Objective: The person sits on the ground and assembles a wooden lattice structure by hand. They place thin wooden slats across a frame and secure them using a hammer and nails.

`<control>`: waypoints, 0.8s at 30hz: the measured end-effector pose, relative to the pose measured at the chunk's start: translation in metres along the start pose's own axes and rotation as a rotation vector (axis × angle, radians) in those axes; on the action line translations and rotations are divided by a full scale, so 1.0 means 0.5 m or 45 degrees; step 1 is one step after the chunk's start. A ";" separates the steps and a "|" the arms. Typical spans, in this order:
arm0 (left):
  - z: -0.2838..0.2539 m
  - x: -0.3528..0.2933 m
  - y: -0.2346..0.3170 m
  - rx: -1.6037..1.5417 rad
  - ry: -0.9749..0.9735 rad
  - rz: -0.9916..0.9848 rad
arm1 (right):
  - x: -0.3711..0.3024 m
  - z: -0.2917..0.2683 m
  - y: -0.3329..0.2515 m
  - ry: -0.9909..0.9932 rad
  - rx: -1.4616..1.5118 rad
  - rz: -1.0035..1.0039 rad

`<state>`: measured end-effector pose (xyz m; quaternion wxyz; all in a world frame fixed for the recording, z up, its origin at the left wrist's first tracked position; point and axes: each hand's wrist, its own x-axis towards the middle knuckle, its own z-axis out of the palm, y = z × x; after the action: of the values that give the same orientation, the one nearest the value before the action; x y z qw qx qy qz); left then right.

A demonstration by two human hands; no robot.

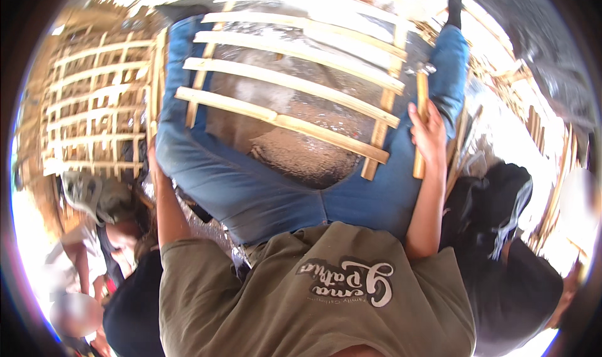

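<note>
A frame of pale wooden slats [295,122] lies across my spread legs in blue jeans. Several slats run side to side, crossing two uprights near their ends. My right hand [429,131] is closed round the wooden handle of a hammer [422,90], resting over my right thigh just beside the frame. The hammer's metal head points away from me. Down beside my left thigh is my left hand [152,153], near the edge of the stacked lattice panels [100,109]. Its fingers are mostly hidden, so its grip does not show.
Between my legs is dark, wet-looking ground [307,153]. People sit close on both sides: one in dark clothing [501,269] at right, others at lower left, one wearing a camouflage cap [100,197]. Dark plastic sheeting [552,50] hangs at upper right, above bamboo strips.
</note>
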<state>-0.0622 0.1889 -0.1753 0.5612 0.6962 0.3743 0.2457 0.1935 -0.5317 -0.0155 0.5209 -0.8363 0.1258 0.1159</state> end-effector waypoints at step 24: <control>0.893 -0.456 0.516 1.104 -0.679 1.476 | 0.009 -0.011 0.026 0.044 -0.099 -0.120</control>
<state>0.2047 -0.2828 -0.0199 0.0911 0.9743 -0.1352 0.1557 0.1937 -0.5425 -0.0254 0.4905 -0.8629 0.0907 0.0818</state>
